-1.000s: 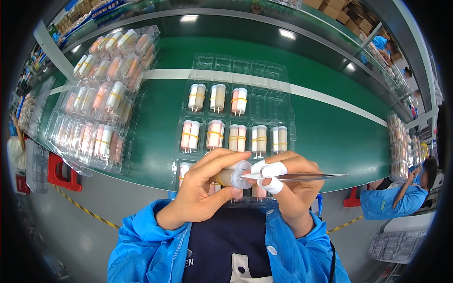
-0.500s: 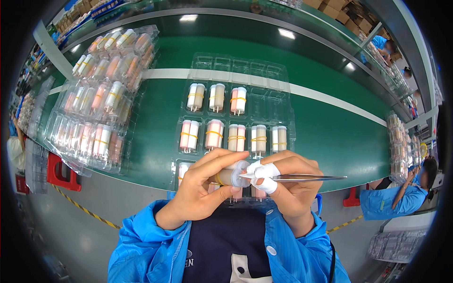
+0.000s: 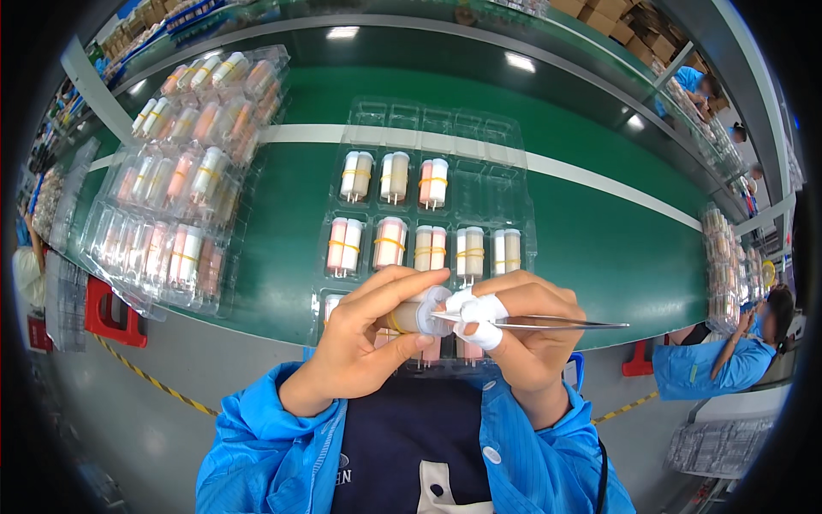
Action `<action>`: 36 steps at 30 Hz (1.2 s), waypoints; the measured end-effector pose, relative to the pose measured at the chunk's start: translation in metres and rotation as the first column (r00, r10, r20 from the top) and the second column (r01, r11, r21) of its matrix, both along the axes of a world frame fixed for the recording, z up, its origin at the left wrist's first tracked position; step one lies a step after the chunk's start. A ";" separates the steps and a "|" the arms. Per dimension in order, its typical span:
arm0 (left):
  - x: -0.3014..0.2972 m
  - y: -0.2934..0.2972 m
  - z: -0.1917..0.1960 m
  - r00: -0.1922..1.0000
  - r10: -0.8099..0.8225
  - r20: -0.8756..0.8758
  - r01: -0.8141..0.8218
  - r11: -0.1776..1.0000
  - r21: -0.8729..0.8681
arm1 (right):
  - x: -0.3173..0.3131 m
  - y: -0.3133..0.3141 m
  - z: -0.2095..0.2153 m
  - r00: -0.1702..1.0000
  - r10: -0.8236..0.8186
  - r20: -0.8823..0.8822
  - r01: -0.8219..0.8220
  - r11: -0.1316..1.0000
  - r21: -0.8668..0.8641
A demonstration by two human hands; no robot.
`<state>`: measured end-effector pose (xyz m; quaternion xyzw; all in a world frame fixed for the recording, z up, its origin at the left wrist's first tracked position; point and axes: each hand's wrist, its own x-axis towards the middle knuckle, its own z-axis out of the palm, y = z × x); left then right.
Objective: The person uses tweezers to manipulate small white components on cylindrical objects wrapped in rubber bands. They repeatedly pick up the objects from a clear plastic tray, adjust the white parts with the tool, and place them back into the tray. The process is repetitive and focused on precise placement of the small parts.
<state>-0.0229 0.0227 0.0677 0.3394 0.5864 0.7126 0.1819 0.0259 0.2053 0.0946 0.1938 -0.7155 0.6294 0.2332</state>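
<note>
My left hand (image 3: 368, 334) is wrapped round a pair of tubes (image 3: 411, 318) banded in yellow, grey-beige with a clear cap end turned toward the right. My right hand (image 3: 527, 334) grips metal tweezers (image 3: 556, 324), with white tape on its fingertips. The tips of the tweezers meet the capped end of the tubes. Beneath and beyond both hands lies a clear plastic tray (image 3: 488, 193) with several banded tube pairs (image 3: 393, 178) in its pockets, white, pink and beige. My hands cover part of its near rows.
Stacked clear trays (image 3: 184, 184) full of similar tubes stand at the left of the green worktable (image 3: 599, 231). A red stool (image 3: 114, 313) is on the floor at left. At the right, a person in blue (image 3: 719, 364) sits near more stacked trays (image 3: 722, 265).
Both hands stay nearly in place. The tubes in my left hand have shifted very slightly, with the tweezers still at their capped end.
</note>
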 end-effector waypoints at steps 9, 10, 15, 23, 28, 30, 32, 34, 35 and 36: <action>-0.003 0.002 -0.004 0.910 0.086 -0.406 -0.174 0.967 -0.184 | 0.000 0.001 0.020 0.973 -0.007 0.231 -0.039 0.980 0.193; -0.002 0.002 -0.005 0.900 0.082 -0.428 -0.182 0.963 -0.201 | 0.001 0.001 0.022 0.961 -0.012 0.276 -0.054 0.972 0.229; -0.001 0.004 -0.006 0.896 0.070 -0.438 -0.197 0.948 -0.251 | -0.001 0.003 0.018 0.974 -0.044 0.224 -0.049 0.918 0.393; -0.003 -0.005 0.001 0.968 -0.157 0.195 0.137 0.984 0.112 | 0.000 0.012 -0.009 0.999 -0.004 0.042 0.021 0.913 -0.406; -0.003 -0.005 -0.001 0.963 -0.174 0.208 0.153 0.982 0.113 | 0.007 0.007 -0.003 0.995 -0.007 0.104 0.036 0.960 -0.277; -0.002 -0.005 -0.001 0.965 -0.167 0.203 0.146 0.983 0.114 | 0.007 0.005 -0.003 0.996 -0.019 0.087 0.038 0.976 -0.213; -0.003 -0.005 -0.001 0.972 -0.161 0.174 0.144 0.984 0.106 | 0.003 0.005 -0.005 0.999 -0.026 0.025 0.029 0.991 -0.134; -0.003 -0.005 -0.001 0.977 -0.148 0.156 0.135 0.987 0.091 | 0.006 0.004 -0.004 0.996 -0.025 0.091 0.041 0.984 -0.171; -0.002 -0.005 -0.002 0.978 -0.141 0.154 0.129 0.988 0.083 | 0.007 0.003 -0.004 0.992 -0.024 0.123 0.047 0.981 -0.189; -0.002 -0.005 -0.001 0.979 -0.135 0.152 0.124 0.989 0.076 | 0.006 0.004 -0.004 0.994 -0.031 0.101 0.046 0.987 -0.153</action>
